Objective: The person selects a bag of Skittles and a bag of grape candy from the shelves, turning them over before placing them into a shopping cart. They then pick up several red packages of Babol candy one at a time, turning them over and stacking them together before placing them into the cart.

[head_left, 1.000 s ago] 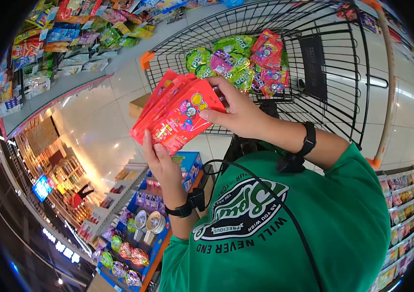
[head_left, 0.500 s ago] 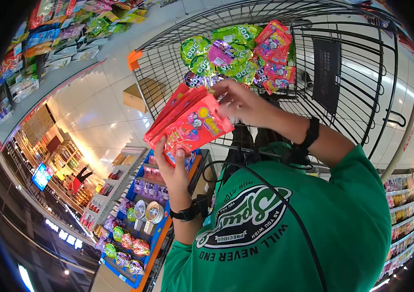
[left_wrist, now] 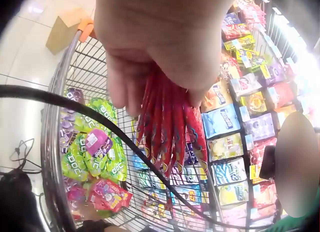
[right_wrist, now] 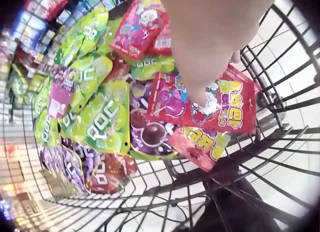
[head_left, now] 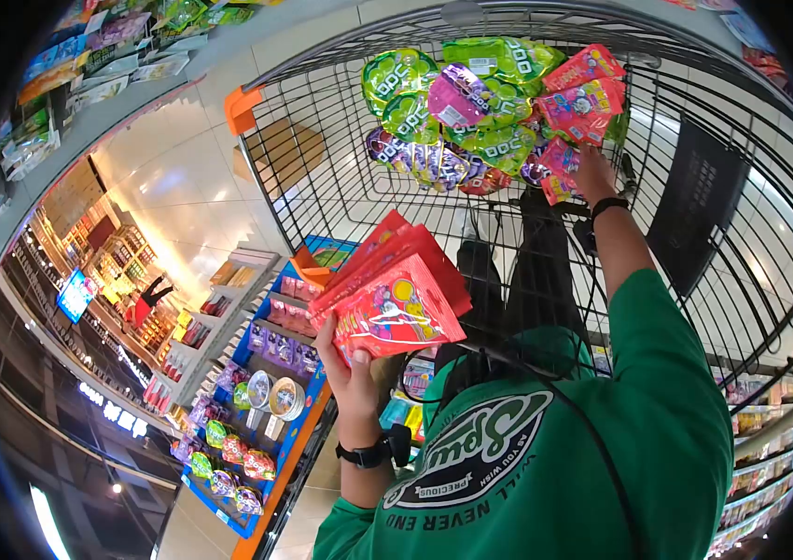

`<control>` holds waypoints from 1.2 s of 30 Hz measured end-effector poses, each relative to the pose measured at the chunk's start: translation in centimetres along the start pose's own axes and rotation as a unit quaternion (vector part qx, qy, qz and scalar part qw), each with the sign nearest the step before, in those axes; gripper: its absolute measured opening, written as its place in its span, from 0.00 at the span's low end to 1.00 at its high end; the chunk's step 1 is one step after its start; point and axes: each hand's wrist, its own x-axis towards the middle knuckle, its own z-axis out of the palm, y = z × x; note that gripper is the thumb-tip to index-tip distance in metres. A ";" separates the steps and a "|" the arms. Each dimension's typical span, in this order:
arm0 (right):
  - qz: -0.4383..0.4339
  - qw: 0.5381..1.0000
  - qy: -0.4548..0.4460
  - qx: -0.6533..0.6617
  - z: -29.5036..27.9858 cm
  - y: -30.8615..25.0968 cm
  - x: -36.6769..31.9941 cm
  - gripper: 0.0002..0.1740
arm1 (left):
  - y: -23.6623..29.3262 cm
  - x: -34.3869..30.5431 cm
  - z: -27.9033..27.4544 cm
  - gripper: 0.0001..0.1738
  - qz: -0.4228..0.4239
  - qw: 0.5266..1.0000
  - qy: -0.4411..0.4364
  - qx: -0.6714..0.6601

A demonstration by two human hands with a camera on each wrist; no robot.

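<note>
My left hand [head_left: 350, 385] pinches a fanned stack of red candy packets [head_left: 396, 313] outside the cart's near side; the left wrist view shows the packets [left_wrist: 172, 122] edge-on below the hand [left_wrist: 160, 52]. Down inside the cart, my right hand [head_left: 594, 173] reaches to the pink-red packets [head_left: 583, 107]. In the right wrist view the hand [right_wrist: 215, 52] is over a red packet [right_wrist: 210, 104], fingertips touching it; whether it grips the packet is hidden. Green packs [right_wrist: 102, 119] and a purple pack [head_left: 460, 96] lie beside them.
The wire shopping cart [head_left: 322, 201] has an orange corner [head_left: 242, 109]. A blue-edged display [head_left: 252, 448] of cups and candy stands at lower left. Hanging snack bags [left_wrist: 222, 120] line a rack; a cardboard box [head_left: 289, 154] sits on the floor beyond the cart.
My right hand has left the held stack and moved down into the cart, onto the red packets. The left hand, still holding its stack, is lower in view.
</note>
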 end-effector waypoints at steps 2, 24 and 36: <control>-0.047 0.996 0.006 -0.078 0.9 -0.3 -0.1 0.28 | -1.1 -0.3 -0.4 0.42 0.005 1.000 -0.006 0.025; -0.178 0.901 -0.114 0.380 -9.4 0.7 -9.0 0.22 | 0.6 0.1 -3.0 0.37 0.085 0.990 0.019 -0.114; -0.457 0.687 0.267 0.499 -26.1 -16.1 -46.0 0.19 | 1.4 -3.0 -14.4 0.31 0.188 0.915 -0.076 -0.349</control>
